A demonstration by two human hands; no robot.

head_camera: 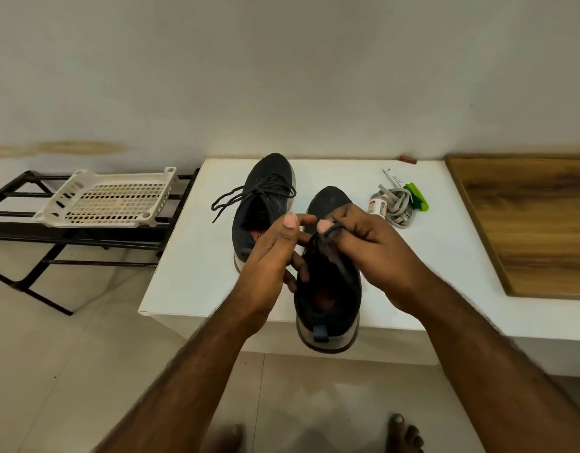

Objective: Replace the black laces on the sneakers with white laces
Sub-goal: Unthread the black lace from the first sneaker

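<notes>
Two dark sneakers stand on a white table. The left sneaker lies further back with its black lace loose and spread out to the left. The right sneaker is nearer, with its heel over the table's front edge. My right hand pinches this shoe's black lace between thumb and fingers above the tongue. My left hand is at the shoe's left side, thumb up and fingers reaching toward the lacing; what they touch is hidden. A bundle of white laces lies at the right back.
Beside the white laces lie a small bottle, a green clip and a white tube. A wooden board covers the table's right part. To the left, a white plastic basket sits on a black rack. My bare feet show below.
</notes>
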